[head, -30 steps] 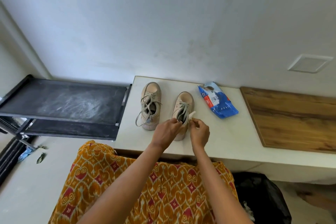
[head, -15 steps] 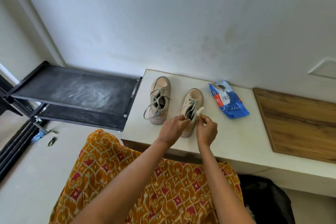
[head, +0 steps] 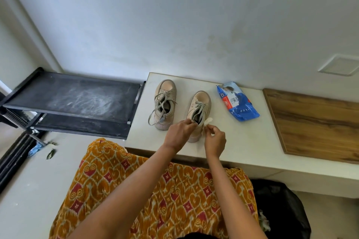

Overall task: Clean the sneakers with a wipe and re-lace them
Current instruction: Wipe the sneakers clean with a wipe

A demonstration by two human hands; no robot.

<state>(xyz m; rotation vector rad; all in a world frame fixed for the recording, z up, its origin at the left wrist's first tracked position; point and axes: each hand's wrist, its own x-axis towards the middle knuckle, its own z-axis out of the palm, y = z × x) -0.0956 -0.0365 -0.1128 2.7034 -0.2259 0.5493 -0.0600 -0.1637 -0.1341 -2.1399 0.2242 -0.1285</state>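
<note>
1. White counter (head: pixel 242 147) against the wall, carrying the whole job; wooden board (head: pixel 314 122) set into its right part, black rack (head: pixel 73 101) just beside its left edge, dark bin bag (head: pixel 281 205) below the front edge on the right.
2. Two beige sneakers side by side near the counter's left end, toes to the wall: left sneaker (head: pixel 165 103) with loose laces trailing over its side, right sneaker (head: pixel 200 110) with laces slack across the tongue.
3. Blue wipe packet (head: pixel 238 104) flat on the counter, near the right sneaker but apart from it.
4. Left hand (head: pixel 179 134) curled on the right sneaker's heel collar, gripping and steadying it.
5. Right hand (head: pixel 214 137) pinching a crumpled white wipe (head: pixel 207 122) against that sneaker's outer side, near the heel.
6. Step in hand, by the look of it: wiping the right sneaker, lacing not yet begun.
7. Next, probably: firm hold on the collar, wipe drawn along the side and toe; then the same on the other sneaker.
</note>
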